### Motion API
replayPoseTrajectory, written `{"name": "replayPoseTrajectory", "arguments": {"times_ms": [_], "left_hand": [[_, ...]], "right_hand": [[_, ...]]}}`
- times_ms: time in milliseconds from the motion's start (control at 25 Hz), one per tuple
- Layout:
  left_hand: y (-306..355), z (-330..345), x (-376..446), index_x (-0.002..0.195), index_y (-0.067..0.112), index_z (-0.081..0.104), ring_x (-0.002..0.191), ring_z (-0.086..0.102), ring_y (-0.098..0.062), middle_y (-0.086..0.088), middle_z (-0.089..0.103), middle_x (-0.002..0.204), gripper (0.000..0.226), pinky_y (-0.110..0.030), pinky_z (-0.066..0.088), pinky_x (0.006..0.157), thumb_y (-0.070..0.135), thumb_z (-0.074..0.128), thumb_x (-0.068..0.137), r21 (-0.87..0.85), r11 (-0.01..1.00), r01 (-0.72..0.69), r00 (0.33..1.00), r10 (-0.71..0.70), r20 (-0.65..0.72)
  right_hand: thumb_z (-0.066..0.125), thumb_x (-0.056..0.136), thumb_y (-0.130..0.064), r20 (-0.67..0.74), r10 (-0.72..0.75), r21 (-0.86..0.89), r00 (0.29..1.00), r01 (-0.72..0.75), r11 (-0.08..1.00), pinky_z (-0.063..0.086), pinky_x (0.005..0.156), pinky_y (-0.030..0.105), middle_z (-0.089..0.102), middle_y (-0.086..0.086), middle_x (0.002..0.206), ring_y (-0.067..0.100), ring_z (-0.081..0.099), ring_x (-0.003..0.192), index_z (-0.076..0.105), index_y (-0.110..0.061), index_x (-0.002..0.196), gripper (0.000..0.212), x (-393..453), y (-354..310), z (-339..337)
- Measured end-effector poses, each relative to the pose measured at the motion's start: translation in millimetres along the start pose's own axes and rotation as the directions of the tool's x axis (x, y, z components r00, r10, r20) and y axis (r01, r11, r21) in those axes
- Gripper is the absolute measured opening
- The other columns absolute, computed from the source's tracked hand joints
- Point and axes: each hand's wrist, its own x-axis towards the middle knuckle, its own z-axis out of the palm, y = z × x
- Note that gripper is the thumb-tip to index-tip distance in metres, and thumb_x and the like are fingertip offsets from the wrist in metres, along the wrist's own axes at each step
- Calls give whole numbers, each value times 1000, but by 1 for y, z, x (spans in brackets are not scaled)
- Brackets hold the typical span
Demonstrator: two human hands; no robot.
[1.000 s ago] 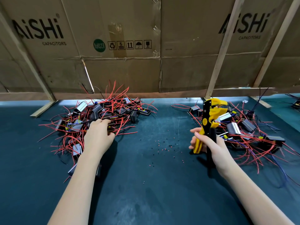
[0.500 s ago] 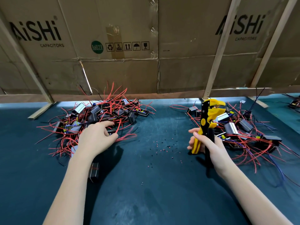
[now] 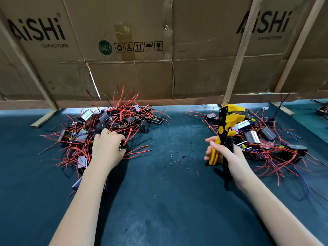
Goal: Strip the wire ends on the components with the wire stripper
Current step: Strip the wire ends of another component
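From the head view, your left hand is down at the near edge of the left pile, fingers curled round a small dark component with red wires fanning out to the right of it. Your right hand grips the handles of the stripper, which stands upright, head up, just in front of the right pile.

The step in hand looks like picking the next piece. Lift it straight up and give it a shake so its leads slip free of the tangle; the red wires here cross each other thickly, and a neighbour may well come up with it. Then gather one lead between finger and thumb near its tip, so the end goes square into the stripper's mouth. I cannot tell from here how far that mouth gapes, so check before you feed the wire in.

Around you: red and black scraps of insulation dot the dark mat between the piles. A cardboard wall with wooden battens stands behind both heaps. More wired parts lie at the far right edge. Stray wires from the right pile trail close beside your right wrist and could snag the handles as you swing the tool across.
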Motion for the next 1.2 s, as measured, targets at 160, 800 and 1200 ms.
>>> {"name": "replayPoseTrajectory", "arguments": {"times_ms": [160,800,1200], "left_hand": [[7,-15,-5,105,23,73,114,50,-27,2,70,109,28,-41,35,95,29,79,79,-506,863,0,950,-158,-269],[56,-24,-26,67,20,62,62,55,-12,2,61,63,41,-31,47,66,58,74,74,-609,780,-146,908,350,231],[92,-24,-32,89,9,66,55,64,-10,-10,75,73,2,-14,42,52,8,68,90,-963,185,197,959,167,229]], "right_hand": [[65,75,-37,-1,3,7,1000,-3,1000,54,74,39,59,14,79,31,65,73,62,-1,107,48,0,-1,0],[83,71,-29,81,-14,-98,997,22,995,51,73,32,65,16,81,35,67,79,63,-3,91,38,-2,-3,-1],[77,75,-35,-120,-162,-593,979,61,803,43,68,36,61,2,70,23,55,69,58,-21,83,25,-3,2,-2]]}}
